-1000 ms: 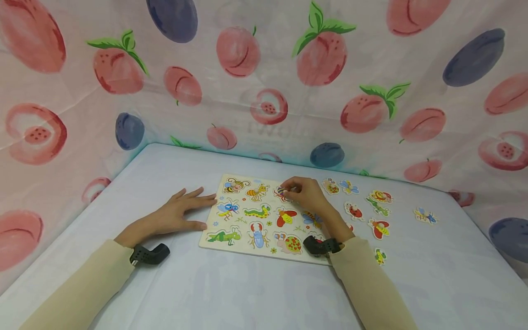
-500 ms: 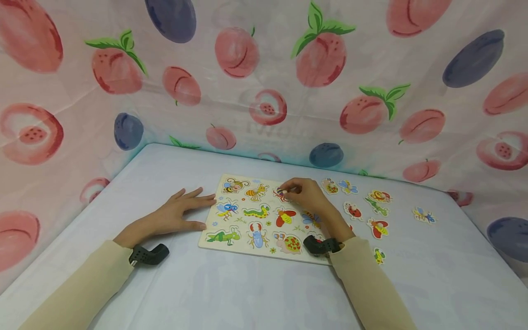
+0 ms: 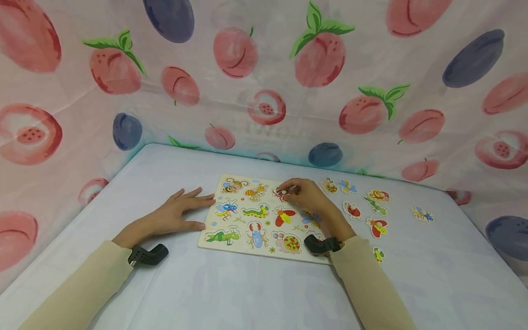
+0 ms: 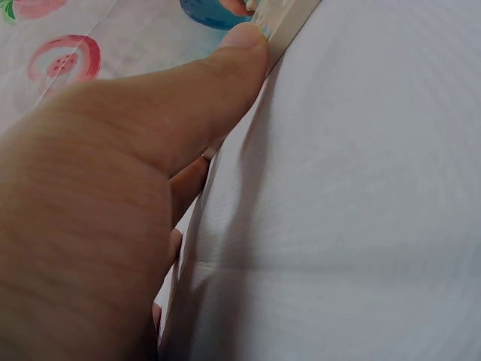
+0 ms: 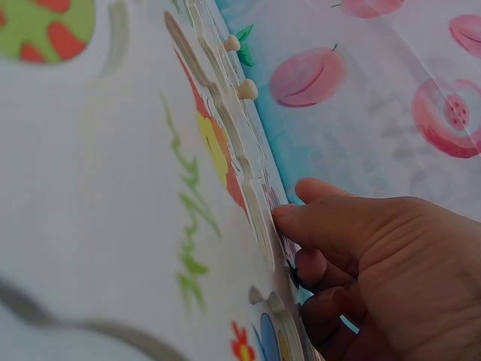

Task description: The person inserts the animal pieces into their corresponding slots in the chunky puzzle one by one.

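Observation:
A wooden insect puzzle board (image 3: pixel 243 238) lies on the white table. My right hand (image 3: pixel 307 195) pinches a small dark-and-red puzzle piece (image 3: pixel 281 194), spider-like, over the board's upper right part; fingers hide much of it. In the right wrist view, the thumb and fingers of that hand (image 5: pixel 421 278) are close to the board's surface, and I cannot tell whether the piece sits fully in its recess. My left hand (image 3: pixel 175 214) rests spread out, its thumb and fingertips touching the board's left edge. In the left wrist view, the thumb (image 4: pixel 218 83) meets the board's side.
Several loose insect pieces lie right of the board, among them a ladybird (image 3: pixel 352 210), a red-winged bee (image 3: pixel 377 227) and a blue insect (image 3: pixel 422 214) farther off. A small green-yellow piece (image 3: pixel 378 255) is by the right sleeve. Fruit-patterned cloth (image 3: pixel 264 133) stands behind the table.
My right fingers have shifted slightly at the dark-and-red piece, which is at nearly the same spot on the board. The left hand has stayed in place at the board's edge.

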`<state>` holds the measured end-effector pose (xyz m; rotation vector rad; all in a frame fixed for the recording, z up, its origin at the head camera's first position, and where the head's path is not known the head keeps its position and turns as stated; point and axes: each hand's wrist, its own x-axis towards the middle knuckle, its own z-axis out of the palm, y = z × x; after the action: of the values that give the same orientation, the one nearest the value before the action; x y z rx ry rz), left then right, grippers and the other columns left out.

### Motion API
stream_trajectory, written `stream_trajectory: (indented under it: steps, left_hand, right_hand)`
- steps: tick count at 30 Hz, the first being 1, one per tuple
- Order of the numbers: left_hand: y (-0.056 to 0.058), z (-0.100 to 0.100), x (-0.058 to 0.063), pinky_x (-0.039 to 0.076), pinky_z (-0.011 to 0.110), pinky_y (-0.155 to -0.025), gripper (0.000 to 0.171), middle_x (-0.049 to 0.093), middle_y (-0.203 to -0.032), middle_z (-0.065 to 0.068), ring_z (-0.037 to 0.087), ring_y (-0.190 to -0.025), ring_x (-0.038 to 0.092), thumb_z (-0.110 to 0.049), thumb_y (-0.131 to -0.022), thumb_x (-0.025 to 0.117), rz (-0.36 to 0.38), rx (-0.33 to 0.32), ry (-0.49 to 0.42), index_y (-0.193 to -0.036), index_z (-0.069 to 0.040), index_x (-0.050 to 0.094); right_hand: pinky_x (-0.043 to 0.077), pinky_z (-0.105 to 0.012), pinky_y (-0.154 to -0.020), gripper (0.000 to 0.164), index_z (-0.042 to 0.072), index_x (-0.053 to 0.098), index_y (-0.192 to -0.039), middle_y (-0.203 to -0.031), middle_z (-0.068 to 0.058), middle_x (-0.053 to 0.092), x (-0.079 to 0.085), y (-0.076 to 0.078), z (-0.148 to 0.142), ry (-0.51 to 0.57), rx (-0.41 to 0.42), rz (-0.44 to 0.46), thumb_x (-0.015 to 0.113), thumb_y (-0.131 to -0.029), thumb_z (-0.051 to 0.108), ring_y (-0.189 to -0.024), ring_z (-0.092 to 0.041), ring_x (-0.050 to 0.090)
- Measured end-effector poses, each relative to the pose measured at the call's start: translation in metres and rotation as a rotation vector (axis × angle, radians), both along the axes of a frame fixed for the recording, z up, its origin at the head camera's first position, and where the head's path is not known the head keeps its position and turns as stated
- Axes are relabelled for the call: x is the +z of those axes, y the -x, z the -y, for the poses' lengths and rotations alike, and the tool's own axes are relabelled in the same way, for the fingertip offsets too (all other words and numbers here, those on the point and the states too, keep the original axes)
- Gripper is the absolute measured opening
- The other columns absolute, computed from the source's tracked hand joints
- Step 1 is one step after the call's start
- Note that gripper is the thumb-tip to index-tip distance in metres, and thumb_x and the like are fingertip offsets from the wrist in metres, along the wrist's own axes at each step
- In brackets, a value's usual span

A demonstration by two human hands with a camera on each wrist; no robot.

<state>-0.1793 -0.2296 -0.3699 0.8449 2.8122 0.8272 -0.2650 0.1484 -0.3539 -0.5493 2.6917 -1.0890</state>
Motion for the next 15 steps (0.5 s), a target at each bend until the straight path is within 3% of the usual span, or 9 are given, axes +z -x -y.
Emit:
stream_trajectory:
  steps: [8, 15]
  left_hand:
    - [-0.0001, 0.0, -0.0002, -0.002, 0.054, -0.113, 0.07, 0.037, -0.15, -0.006, 0.031, -0.144, 0.011, -0.051, -0.082, 0.068, 0.01, 0.009, 0.0, -0.143, -0.022, 0.048]
    - [0.0003, 0.0002, -0.0001, -0.002, 0.053, -0.114, 0.071, 0.037, -0.15, -0.007, 0.03, -0.144, 0.012, -0.051, -0.082, 0.069, -0.004, 0.002, 0.002, -0.143, -0.023, 0.048]
  right_hand:
    - [0.046, -0.031, -0.066, 0.021, 0.026, 0.071, -0.107, -0.089, -0.001, 0.063, 0.0017, -0.0004, 0.0019, -0.025, -0.015, 0.001, 0.07, -0.088, 0.018, -0.077, -0.023, 0.054]
    - [0.05, -0.033, -0.063, 0.024, 0.017, 0.069, -0.113, -0.104, -0.001, 0.065, 0.0088, 0.0019, -0.0071, 0.064, 0.013, -0.014, 0.069, -0.09, 0.018, -0.085, -0.021, 0.059]
